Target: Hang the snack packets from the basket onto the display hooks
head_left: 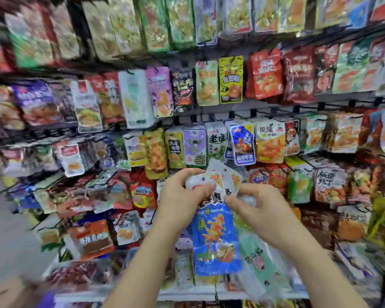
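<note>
Glossy plastic film: a fanned bunch of snack packets (216,236) is held up just in front of the rack, a little toward 6 o'clock of frame centre. The white header ends are pinched by the left hand (182,196) from 9 o'clock, and by the right hand (256,207) from 3 o'clock. Both grips are clenched on the bunch. The blue-and-orange bodies hang limp toward 6 o'clock.

Handling, as judged: the packets are light, soft and floppy, and the slick film is likely to slide packet against packet. One packet should be peeled off and taken by its stiffer header, beside the hang hole (202,179), not by the filled body.

Display hooks (319,106) are seen at 1 o'clock, mostly loaded. A similar blue packet (242,143) hangs at 12 o'clock of the hands. The basket cannot be made out.
</note>
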A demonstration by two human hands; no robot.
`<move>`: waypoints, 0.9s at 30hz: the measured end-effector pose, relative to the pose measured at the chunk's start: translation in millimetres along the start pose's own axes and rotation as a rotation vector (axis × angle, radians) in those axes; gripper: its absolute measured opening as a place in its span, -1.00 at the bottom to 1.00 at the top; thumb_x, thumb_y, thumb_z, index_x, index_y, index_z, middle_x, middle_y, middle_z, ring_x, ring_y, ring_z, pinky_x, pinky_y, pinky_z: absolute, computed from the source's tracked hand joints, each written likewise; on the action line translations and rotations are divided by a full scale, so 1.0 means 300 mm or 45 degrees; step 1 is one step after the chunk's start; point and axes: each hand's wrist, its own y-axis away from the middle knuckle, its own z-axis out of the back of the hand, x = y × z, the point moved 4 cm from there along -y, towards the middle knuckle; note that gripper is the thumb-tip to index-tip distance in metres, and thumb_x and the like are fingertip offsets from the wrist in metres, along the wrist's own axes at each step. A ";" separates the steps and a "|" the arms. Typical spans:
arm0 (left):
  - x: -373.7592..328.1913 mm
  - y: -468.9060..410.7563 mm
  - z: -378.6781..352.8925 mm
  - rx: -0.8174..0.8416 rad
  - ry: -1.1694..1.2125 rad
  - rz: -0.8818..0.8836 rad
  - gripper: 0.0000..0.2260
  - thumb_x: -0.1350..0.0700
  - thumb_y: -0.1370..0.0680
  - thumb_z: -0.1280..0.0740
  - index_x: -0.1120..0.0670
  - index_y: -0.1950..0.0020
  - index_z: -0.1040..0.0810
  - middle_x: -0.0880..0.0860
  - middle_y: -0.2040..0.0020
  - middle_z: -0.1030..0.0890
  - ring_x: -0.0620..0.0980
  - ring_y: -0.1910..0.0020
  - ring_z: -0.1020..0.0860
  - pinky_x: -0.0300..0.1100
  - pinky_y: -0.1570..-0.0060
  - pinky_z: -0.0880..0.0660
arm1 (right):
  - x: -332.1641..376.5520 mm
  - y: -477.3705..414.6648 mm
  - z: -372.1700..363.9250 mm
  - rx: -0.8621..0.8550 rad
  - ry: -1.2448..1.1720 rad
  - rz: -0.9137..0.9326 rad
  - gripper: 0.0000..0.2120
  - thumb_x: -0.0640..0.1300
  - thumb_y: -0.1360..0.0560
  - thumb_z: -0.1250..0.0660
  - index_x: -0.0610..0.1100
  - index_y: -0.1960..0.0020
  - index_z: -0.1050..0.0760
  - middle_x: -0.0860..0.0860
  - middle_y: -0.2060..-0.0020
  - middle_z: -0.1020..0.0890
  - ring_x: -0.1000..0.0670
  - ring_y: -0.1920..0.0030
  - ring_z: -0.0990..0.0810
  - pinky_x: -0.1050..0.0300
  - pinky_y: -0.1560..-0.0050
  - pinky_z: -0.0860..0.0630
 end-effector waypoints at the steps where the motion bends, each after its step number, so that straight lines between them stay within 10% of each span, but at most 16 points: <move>1: 0.016 -0.002 0.049 -0.019 -0.021 0.021 -0.83 0.09 -0.44 -0.50 -0.03 0.04 -0.57 -0.13 0.05 -0.62 -0.14 0.08 -0.59 -0.25 0.14 -0.52 | 0.033 -0.017 -0.035 0.042 0.011 0.017 -0.60 -0.16 -0.51 -0.40 0.12 0.44 -0.39 0.35 0.51 -0.50 0.34 0.39 -0.47 0.45 0.32 -0.31; 4: 0.071 -0.005 0.209 -0.074 -0.096 0.077 -0.71 -0.07 -0.45 -0.46 0.02 -0.08 -0.55 -0.03 -0.10 -0.62 0.00 -0.12 -0.57 0.03 -0.10 -0.51 | 0.139 -0.073 -0.152 0.139 -0.056 0.052 -0.54 -0.21 -0.48 -0.43 0.18 0.48 -0.41 0.37 0.53 -0.50 0.38 0.38 -0.48 0.48 0.28 -0.34; 9: 0.120 0.016 0.540 -0.220 -0.099 -0.035 -0.84 -0.08 -0.44 -0.44 -0.01 0.14 -0.57 -0.03 0.17 -0.67 0.02 0.12 -0.62 0.01 0.05 -0.55 | 0.265 -0.162 -0.436 0.275 -0.227 0.020 -0.83 -0.11 -0.42 -0.50 0.02 0.34 -0.65 0.24 0.39 -0.63 0.29 0.30 -0.52 0.28 0.15 -0.47; 12: 0.135 0.010 0.758 -0.451 -0.015 -0.083 -0.81 0.14 -0.47 -0.46 0.00 0.26 -0.49 -0.12 0.35 -0.53 -0.18 0.34 -0.47 -0.27 0.26 -0.41 | 0.302 -0.214 -0.575 0.158 -0.223 -0.022 -0.90 -0.10 -0.39 -0.52 -0.02 0.30 -0.66 0.20 0.30 -0.68 0.26 0.25 -0.57 0.23 0.06 -0.46; 27: 0.299 -0.160 1.454 -0.647 0.158 0.004 -0.90 0.20 -0.44 -0.49 0.01 0.21 -0.64 0.04 0.21 -0.68 0.04 0.24 -0.58 0.03 0.14 -0.55 | 0.708 -0.554 -1.207 -0.374 0.032 0.387 -0.62 -0.29 -0.54 -0.21 0.13 -0.22 -0.35 0.09 0.54 -0.34 0.05 0.51 -0.34 0.13 0.41 -0.30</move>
